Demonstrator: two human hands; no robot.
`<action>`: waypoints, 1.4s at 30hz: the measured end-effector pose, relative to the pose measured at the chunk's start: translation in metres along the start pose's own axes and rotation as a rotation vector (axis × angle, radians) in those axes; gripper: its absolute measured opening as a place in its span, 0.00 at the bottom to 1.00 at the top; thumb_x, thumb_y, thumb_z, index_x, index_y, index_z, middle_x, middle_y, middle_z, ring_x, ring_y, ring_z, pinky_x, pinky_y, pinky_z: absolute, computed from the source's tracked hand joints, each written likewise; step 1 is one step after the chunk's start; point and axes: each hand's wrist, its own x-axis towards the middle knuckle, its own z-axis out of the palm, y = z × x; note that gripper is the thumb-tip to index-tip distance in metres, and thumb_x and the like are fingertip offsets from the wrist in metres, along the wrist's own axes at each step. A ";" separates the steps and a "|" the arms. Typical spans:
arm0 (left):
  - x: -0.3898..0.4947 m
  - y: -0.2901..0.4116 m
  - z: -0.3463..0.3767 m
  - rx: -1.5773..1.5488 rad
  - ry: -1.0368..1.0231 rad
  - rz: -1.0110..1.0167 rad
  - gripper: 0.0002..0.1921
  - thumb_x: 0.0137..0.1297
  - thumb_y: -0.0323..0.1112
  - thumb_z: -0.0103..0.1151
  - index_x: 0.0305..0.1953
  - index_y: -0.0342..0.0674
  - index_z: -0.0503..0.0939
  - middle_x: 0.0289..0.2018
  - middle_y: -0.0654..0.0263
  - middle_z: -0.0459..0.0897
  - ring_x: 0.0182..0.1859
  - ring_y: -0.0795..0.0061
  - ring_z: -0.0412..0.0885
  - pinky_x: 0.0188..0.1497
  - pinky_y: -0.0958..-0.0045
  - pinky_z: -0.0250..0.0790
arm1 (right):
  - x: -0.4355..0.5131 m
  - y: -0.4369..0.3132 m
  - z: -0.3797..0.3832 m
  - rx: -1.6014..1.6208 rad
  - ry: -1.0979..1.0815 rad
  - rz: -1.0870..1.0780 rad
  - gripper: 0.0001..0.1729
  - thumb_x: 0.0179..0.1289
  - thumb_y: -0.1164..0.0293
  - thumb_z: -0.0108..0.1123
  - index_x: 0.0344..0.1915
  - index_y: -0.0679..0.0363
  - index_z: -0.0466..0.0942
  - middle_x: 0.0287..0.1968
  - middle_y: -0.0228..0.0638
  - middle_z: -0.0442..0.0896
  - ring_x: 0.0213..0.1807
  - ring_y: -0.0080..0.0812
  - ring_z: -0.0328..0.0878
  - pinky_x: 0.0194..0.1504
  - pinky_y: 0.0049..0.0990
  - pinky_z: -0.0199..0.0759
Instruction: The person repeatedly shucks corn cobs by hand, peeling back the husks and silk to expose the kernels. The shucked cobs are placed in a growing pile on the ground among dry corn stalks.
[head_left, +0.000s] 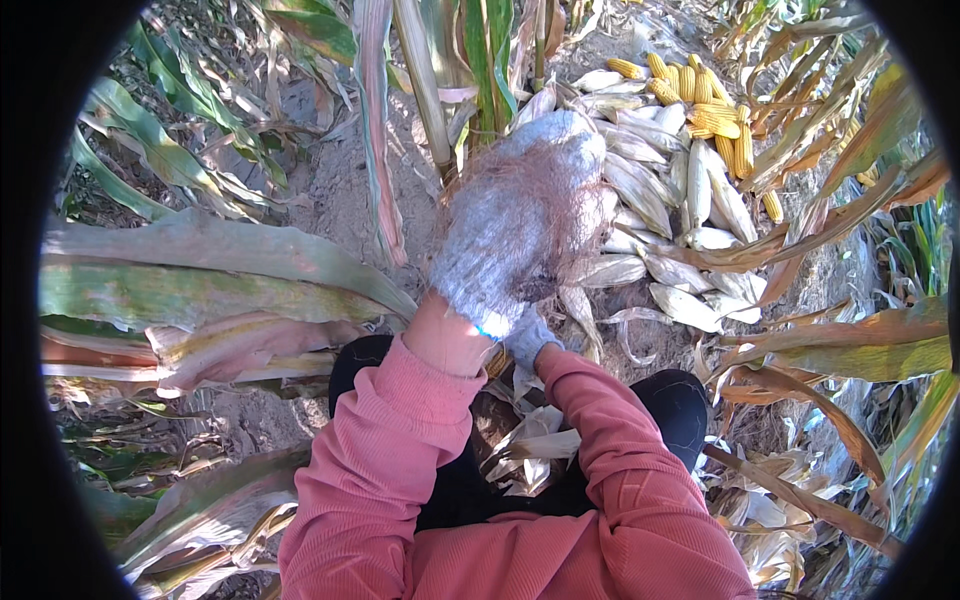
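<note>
My left hand (517, 210), in a pale knitted work glove covered with brown corn silk, is held up and away from me over the ground. Its back faces the camera, so its fingers and palm do not show clearly. Lower down, my right hand (531, 337) wears a similar glove and is mostly hidden behind the left. A bit of yellow corn ear (496, 365) shows beside it; whether the hand grips it is hidden. Between my knees lie loose dry husks (536, 446). Beyond my hands is a pile of corn ears in pale husks (637, 187).
Husked yellow ears (694, 82) lie heaped at the pile's far side. A standing corn stalk (424, 82) rises just past my left hand. Broad leaves (202, 277) reach in from the left, and dry leaves (847, 330) from the right. Bare soil (337, 180) shows at the upper left.
</note>
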 end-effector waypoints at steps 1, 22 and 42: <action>0.000 0.000 -0.002 0.002 0.006 -0.003 0.21 0.78 0.30 0.39 0.69 0.32 0.64 0.67 0.53 0.70 0.70 0.60 0.68 0.74 0.59 0.60 | 0.003 0.001 0.005 -0.078 -0.108 -0.013 0.15 0.69 0.63 0.52 0.51 0.45 0.82 0.52 0.27 0.82 0.60 0.36 0.76 0.61 0.62 0.61; 0.027 0.019 0.027 0.296 -0.024 0.341 0.21 0.76 0.28 0.46 0.68 0.35 0.66 0.63 0.56 0.76 0.66 0.67 0.73 0.70 0.63 0.64 | -0.100 0.079 -0.181 2.248 0.768 0.195 0.33 0.54 0.77 0.73 0.61 0.65 0.72 0.48 0.38 0.83 0.46 0.29 0.82 0.48 0.26 0.79; 0.031 -0.058 -0.023 0.070 -0.127 -0.026 0.26 0.79 0.50 0.41 0.62 0.33 0.72 0.55 0.53 0.81 0.58 0.58 0.79 0.65 0.58 0.70 | -0.134 0.052 -0.208 1.609 0.732 0.088 0.54 0.41 0.66 0.83 0.69 0.64 0.66 0.65 0.36 0.76 0.65 0.30 0.73 0.68 0.33 0.65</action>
